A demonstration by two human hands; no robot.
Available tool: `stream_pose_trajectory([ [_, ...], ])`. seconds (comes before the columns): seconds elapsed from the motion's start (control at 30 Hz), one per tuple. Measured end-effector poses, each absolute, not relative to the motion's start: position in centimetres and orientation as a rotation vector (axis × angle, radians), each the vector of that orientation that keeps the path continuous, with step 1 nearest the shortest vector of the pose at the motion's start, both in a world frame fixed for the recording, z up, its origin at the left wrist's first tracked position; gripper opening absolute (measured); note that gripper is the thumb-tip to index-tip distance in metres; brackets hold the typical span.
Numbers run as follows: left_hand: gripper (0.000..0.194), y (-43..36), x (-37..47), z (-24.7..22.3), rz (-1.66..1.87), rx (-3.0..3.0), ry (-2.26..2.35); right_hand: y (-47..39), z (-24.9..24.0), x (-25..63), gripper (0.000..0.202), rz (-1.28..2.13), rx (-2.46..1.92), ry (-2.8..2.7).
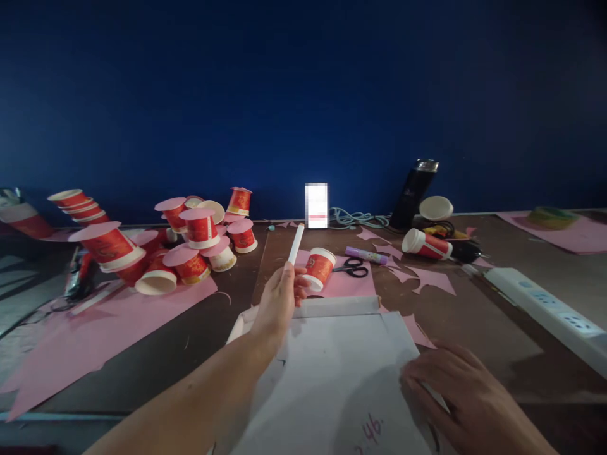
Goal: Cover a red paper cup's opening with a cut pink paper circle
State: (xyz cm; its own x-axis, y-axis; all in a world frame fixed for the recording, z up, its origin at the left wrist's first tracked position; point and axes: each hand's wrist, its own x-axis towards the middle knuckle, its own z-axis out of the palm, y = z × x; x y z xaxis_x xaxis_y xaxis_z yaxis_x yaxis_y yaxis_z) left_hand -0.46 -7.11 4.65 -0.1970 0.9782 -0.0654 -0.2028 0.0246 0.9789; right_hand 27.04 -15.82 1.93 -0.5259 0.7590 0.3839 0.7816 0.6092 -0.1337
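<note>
My left hand (279,294) is closed around the lower part of a thin white stick (296,245), which points up and away. Just right of its fingers a red paper cup (319,268) stands slightly tilted on pink paper (351,287). Black scissors (353,268) and a purple tube (366,255) lie beside the cup. My right hand (443,385) rests at the right edge of a white box lid (341,373) with handwriting on it; its fingers are bent and partly in shadow, and whether they grip the edge is unclear.
Several red cups with pink paper discs (199,227) are heaped at the left, by a large pink sheet (109,325). A bright phone (317,205) stands at the back. Rightward are a black bottle (411,193), a tipped cup (427,245), pink scraps (434,280) and a power strip (550,309).
</note>
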Motion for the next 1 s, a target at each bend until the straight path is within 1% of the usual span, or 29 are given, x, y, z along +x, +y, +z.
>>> stream_pose_trajectory([
  [0.1, 0.041, -5.7, 0.9, 6.8, 1.455, 0.930, 1.195, -13.6, 5.5, 24.2, 0.015, 0.061, -1.211, -2.177],
  [0.17, 0.043, -4.1, 2.0, 8.6, 1.539, 0.992, 1.147, -10.8, 8.2, 21.2, 0.019, 0.215, -1.215, -1.857],
  [0.23, 0.045, -2.4, 2.9, 9.6, 1.668, 1.086, 1.115, -7.1, 10.1, 17.8, 0.023, 0.369, -1.104, -1.489],
  [0.33, 0.046, -0.6, 3.1, 8.6, 1.943, 1.154, 1.243, -1.2, 9.7, 13.8, 0.034, 0.525, -1.052, -1.084],
  [0.4, 0.042, -0.1, 2.6, 6.4, 1.995, 1.257, 1.435, 1.8, 7.3, 12.4, 0.034, 0.446, -1.149, -0.912],
  [0.5, 0.037, 0.1, 1.6, 3.2, 1.950, 1.465, 1.687, 3.9, 2.9, 12.3, 0.037, 0.265, -1.276, -0.985],
  [0.6, 0.036, 0.4, 1.2, 1.8, 1.880, 1.602, 1.727, 4.1, 0.4, 12.9, 0.037, 0.203, -1.278, -1.016],
  [0.67, 0.037, 0.7, 1.3, 1.9, 1.816, 1.647, 1.721, 3.9, 0.3, 13.3, 0.037, 0.198, -1.243, -1.121],
  [0.77, 0.038, 1.1, 1.4, 2.4, 1.737, 1.663, 1.713, 3.7, 1.0, 13.5, 0.038, 0.302, -1.246, -1.220],
  [0.9, 0.037, 1.0, 0.9, 2.9, 1.723, 1.593, 1.705, 2.8, 1.8, 13.5, 0.038, 0.418, -1.382, -1.408],
  [1.0, 0.036, 0.8, 0.5, 3.0, 1.701, 1.540, 1.682, 2.1, 1.8, 13.2, 0.043, 0.356, -1.503, -1.483],
])
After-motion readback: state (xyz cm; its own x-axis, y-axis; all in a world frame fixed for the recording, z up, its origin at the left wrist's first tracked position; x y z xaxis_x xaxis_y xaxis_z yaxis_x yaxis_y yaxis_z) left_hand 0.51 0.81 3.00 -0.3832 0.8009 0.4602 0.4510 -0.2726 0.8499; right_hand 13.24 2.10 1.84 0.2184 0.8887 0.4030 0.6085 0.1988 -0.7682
